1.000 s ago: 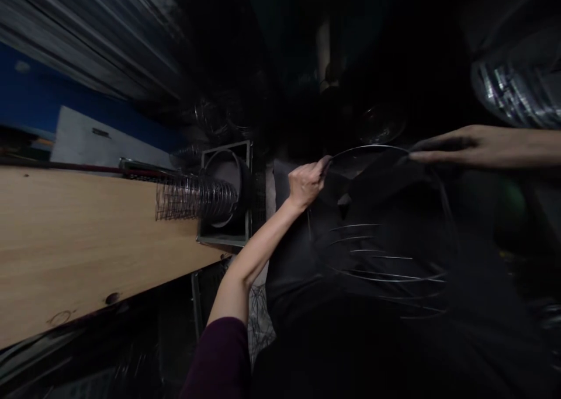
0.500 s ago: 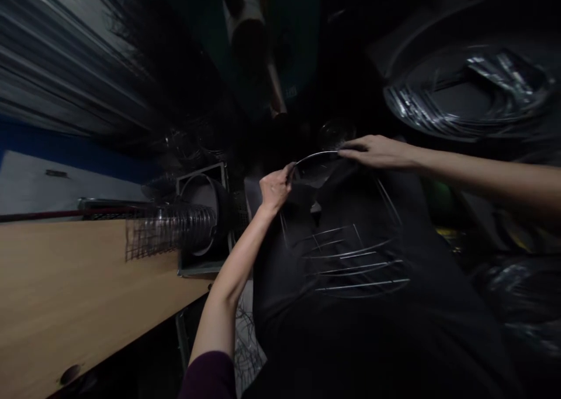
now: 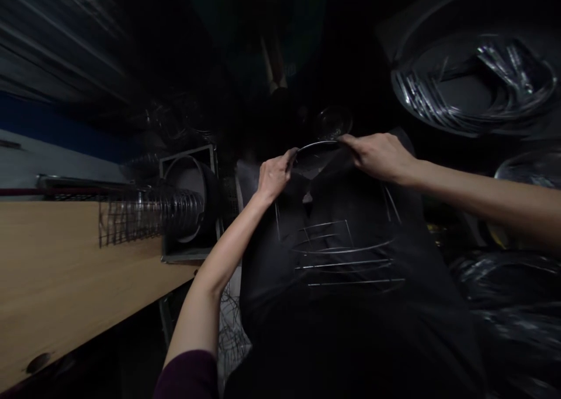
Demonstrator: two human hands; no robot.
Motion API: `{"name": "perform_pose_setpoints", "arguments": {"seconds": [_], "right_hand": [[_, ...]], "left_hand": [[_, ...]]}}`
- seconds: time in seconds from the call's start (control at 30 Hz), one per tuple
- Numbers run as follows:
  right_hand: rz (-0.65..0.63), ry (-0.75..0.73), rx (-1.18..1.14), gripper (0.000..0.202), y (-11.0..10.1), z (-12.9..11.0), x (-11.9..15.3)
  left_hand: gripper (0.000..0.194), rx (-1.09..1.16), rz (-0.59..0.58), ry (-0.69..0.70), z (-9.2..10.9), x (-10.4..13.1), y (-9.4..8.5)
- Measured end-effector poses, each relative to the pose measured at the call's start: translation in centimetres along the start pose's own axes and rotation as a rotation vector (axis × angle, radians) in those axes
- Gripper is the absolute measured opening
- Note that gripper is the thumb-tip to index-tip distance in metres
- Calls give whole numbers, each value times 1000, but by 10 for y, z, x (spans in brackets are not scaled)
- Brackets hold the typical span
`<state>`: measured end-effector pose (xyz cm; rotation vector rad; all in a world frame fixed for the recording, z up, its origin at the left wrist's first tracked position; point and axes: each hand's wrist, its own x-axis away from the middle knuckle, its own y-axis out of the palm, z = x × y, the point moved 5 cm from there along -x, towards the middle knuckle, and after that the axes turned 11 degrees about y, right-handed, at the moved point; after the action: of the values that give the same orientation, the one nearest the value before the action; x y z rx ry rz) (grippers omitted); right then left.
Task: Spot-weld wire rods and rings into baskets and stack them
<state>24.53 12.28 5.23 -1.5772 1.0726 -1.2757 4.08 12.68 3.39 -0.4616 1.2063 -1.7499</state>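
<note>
A thin curved metal wire spans between my two hands, bowed upward. My left hand is closed on its left end, thumb and fingers pinched together. Around the right end, the fingers of my right hand are closed. Below the hands, several pieces of bent silvery wire lie across the dark cloth over my lap. The wire's exact ends are hidden by my fingertips.
To the left, a wooden table bears a row of wire grids reaching into a round drum in a metal frame. At the upper right, a large round basin holds bundled shiny wires. Dim wire coils sit at the lower right.
My right hand has turned and its fingers are curled more tightly at the wire. The view has shifted, so the table and drum appear farther left.
</note>
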Motion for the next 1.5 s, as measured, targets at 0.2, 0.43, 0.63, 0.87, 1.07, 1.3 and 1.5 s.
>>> {"name": "perform_pose_setpoints", "arguments": {"seconds": [0.2,0.43,0.63,0.87,1.07,1.3,1.5], "right_hand": [[-13,-18,231,59,-17,-13,-7],[92,-91,162,52,-49,-37,-16],[126,-155,267,58,-66,-53,-17],[168,-173,257,59,-89,-65,-34],[213,-205,228,61,-102,-66,-47],[224,-192,219,60,-103,-63,-56],[207,-169,205,60,-107,-62,-60]], "left_hand": [[34,138,-21,11,0,-9,-21],[35,-53,-25,-14,1,-18,-59],[41,-232,-152,-1,1,-22,-81],[37,-215,-71,13,-6,-34,-116],[34,-224,-30,21,-9,-45,-130],[34,-238,-23,31,-10,-50,-134],[34,-263,-22,24,-12,-55,-137]]}}
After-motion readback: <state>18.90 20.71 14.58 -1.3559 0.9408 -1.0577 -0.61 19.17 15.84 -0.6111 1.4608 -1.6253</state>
